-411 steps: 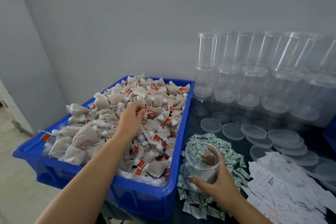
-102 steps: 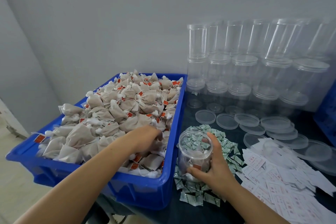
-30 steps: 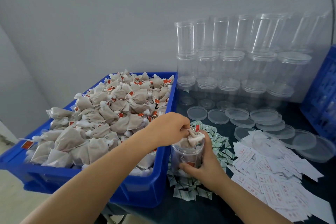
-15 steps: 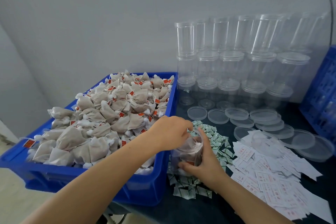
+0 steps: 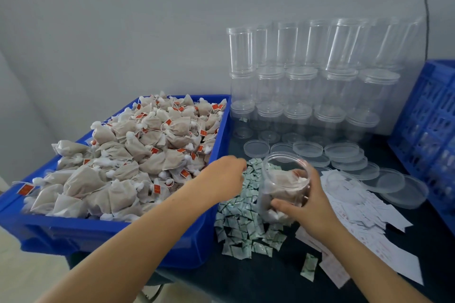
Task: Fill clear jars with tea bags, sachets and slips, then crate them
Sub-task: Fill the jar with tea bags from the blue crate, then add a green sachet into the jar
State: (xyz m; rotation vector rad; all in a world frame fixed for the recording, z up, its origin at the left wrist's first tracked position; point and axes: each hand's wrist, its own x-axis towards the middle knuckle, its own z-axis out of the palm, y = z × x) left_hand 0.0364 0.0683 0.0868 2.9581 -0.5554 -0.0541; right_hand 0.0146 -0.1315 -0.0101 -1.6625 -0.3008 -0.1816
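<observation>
The right hand (image 5: 305,206) wraps its thumb and curled fingers around the lower part of a clear, round plastic jar (image 5: 285,184), which tilts with its open mouth toward the back left. Inside the jar lie several beige fabric tea bags with white knots (image 5: 283,183), filling it to about half. The jar sits above the edge of a heap of small green-and-white paper sachets (image 5: 242,219) on the dark tabletop (image 5: 266,278); whether its base touches them cannot be made out.

The left hand (image 5: 227,174) is over that sachet heap, just left of the jar and apart from it, fingers bent downward at the sachets; whether it pinches one is hidden by the knuckles.

A blue plastic tub (image 5: 110,236) piled with more tea bags is at left. White printed paper slips (image 5: 364,211) spread out to the right of the jar.
</observation>
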